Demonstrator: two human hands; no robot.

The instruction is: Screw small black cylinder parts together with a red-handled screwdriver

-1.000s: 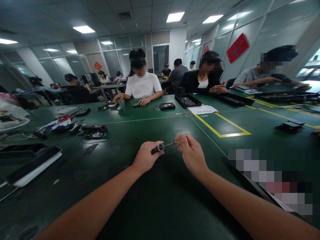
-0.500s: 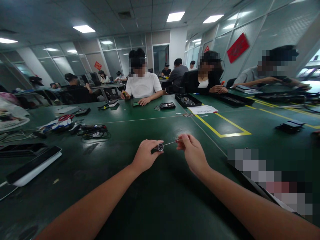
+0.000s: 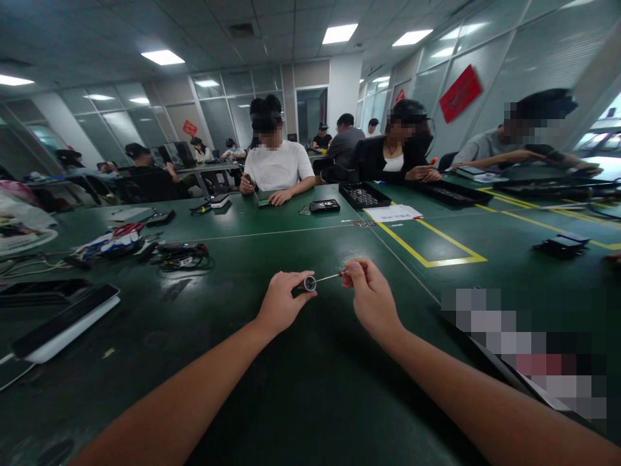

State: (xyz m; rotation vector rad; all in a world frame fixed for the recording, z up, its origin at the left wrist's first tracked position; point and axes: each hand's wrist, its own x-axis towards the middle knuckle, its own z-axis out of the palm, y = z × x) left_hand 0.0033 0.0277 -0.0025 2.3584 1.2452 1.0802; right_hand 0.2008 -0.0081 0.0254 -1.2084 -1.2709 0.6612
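My left hand (image 3: pixel 279 303) is closed around a small dark cylinder (image 3: pixel 308 283), thumb below and fingers above. The cylinder's round, silver-rimmed end faces right and toward me; what is inside it is too small to make out. In my right hand (image 3: pixel 373 294) is a thin screwdriver (image 3: pixel 328 277), gripped between thumb and fingers. Its slim metal shaft points left, with the tip at the open end of the cylinder. A bit of red shows where the shaft meets my fingers, and the handle is mostly hidden. Both hands are above the green table (image 3: pixel 291 401).
Tangled black cables (image 3: pixel 184 257) and a long black-and-white device (image 3: pixel 68 320) lie to the left. Co-workers sit across the table, near a black parts tray (image 3: pixel 367 194). Yellow tape (image 3: pixel 456 261) marks a rectangle ahead right; a black bracket-like part (image 3: pixel 563 244) lies farther right.
My right hand has shifted very slightly left, the screwdriver still at the cylinder's end. My left hand is nearly unmoved. Across the table, a co-worker's hand has brought a tool down toward a board.
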